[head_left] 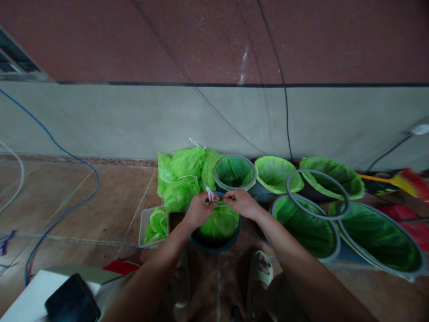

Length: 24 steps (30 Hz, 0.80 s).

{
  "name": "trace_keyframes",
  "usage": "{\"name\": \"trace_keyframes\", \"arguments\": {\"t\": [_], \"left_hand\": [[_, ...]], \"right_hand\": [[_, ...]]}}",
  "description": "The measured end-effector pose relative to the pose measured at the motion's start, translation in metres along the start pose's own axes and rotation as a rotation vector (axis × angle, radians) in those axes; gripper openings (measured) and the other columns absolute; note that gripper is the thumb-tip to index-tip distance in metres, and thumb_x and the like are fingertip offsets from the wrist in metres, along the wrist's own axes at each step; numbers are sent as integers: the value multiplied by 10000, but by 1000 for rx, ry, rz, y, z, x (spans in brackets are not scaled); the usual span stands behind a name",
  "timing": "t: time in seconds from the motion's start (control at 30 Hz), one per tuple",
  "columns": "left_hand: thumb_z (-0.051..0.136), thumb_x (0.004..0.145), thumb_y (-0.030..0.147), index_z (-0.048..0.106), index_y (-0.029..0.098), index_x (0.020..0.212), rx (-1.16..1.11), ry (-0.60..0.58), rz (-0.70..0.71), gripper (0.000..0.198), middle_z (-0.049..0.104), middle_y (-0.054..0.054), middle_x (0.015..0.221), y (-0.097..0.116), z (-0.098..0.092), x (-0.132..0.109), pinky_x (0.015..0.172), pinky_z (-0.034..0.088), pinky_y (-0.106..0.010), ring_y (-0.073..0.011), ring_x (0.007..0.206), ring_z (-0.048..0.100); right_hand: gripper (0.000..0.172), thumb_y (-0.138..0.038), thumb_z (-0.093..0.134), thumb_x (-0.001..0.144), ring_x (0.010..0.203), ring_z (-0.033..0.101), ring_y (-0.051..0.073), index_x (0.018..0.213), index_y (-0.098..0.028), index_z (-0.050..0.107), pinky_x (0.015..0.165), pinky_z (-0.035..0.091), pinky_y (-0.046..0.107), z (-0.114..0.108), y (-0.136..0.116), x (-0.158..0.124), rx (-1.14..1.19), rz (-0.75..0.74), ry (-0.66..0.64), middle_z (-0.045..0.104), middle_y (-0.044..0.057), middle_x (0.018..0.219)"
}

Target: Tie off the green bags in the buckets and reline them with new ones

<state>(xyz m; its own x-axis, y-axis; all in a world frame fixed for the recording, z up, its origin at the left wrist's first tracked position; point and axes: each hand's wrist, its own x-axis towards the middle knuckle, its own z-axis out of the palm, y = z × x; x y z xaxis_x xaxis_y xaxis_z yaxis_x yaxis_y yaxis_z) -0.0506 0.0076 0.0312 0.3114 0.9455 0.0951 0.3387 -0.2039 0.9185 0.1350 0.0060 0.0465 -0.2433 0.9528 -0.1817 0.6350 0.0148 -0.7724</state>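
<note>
Both hands, left hand (197, 209) and right hand (241, 203), pinching white drawstrings (210, 194) over a green bag (217, 223) in a dark bin (214, 245).

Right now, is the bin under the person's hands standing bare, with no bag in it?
No, the dark bin holds a green bag, and both hands, left hand and right hand, pinch its white drawstring.

No legible text, labels, brands, nos. or signs noted on any item in view. Bins, green bags, wall, floor, cables: all unmarked as far as visible. Dark device at lower left: screen blank.
</note>
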Motion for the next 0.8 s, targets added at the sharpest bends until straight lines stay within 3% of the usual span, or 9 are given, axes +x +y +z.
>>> {"name": "trace_keyframes", "arguments": {"t": [0.1, 0.2, 0.37, 0.47, 0.53, 0.63, 0.73, 0.8], "left_hand": [[504, 785, 52, 700, 179, 859, 94, 28, 199, 245, 707, -36, 874, 2, 5, -3, 823, 511, -291, -154, 834, 651], [495, 822, 82, 694, 185, 886, 108, 77, 299, 233, 697, -39, 868, 2, 11, -5, 823, 520, -295, -156, 840, 651], [584, 833, 203, 689, 186, 875, 22, 252, 179, 113, 695, -42, 832, -2, 16, -5, 763, 548, -287, -156, 785, 666], [648, 796, 272, 697, 187, 788, -38, 221, 78, 98, 713, -45, 814, -2, 14, -4, 698, 557, -279, -161, 734, 673], [650, 792, 300, 705, 186, 781, -89, 154, -12, 127, 727, -45, 792, 0, 11, -3, 648, 553, -271, -160, 684, 672], [635, 796, 321, 716, 189, 793, -98, 54, -92, 155, 739, -42, 779, 0, 6, -2, 648, 540, -269, -167, 683, 673], [591, 817, 286, 709, 201, 756, 66, 28, -108, 158, 735, -37, 758, -6, 1, -1, 685, 511, -265, -166, 706, 659], [566, 819, 247, 689, 199, 707, 227, 51, -146, 173, 711, -39, 701, -14, 0, -2, 686, 480, -266, -168, 686, 639]], "right_hand": [[201, -188, 510, 846, 595, 553, 112, 869, -150, 706, 591, 401, 228, 4, -5, 1, 49, -32, 2, 664, 14, 726], [201, -184, 478, 867, 478, 471, 80, 772, -153, 652, 510, 353, 208, 8, -9, 0, 213, 0, -82, 577, -28, 607], [220, -312, 542, 863, 471, 431, 71, 743, -154, 636, 458, 295, 195, 4, -9, -4, 470, 59, -185, 548, -35, 576], [218, -343, 600, 818, 495, 453, 75, 738, -147, 649, 455, 311, 194, 1, -7, -4, 529, 95, -158, 598, -12, 620], [214, -335, 606, 814, 509, 487, 82, 723, -148, 652, 469, 342, 197, 2, -7, -4, 468, 105, -119, 626, 1, 646], [198, -271, 566, 845, 534, 551, 105, 728, -153, 674, 524, 389, 212, 4, -6, -2, 194, 78, -37, 643, 8, 624], [197, -177, 524, 852, 692, 638, 152, 774, -165, 705, 650, 433, 240, 3, -1, 0, -123, 46, 57, 709, 45, 735], [201, -144, 525, 841, 829, 661, 197, 795, -177, 718, 737, 444, 274, 3, 6, 2, -299, 104, 89, 733, 77, 842]]}}
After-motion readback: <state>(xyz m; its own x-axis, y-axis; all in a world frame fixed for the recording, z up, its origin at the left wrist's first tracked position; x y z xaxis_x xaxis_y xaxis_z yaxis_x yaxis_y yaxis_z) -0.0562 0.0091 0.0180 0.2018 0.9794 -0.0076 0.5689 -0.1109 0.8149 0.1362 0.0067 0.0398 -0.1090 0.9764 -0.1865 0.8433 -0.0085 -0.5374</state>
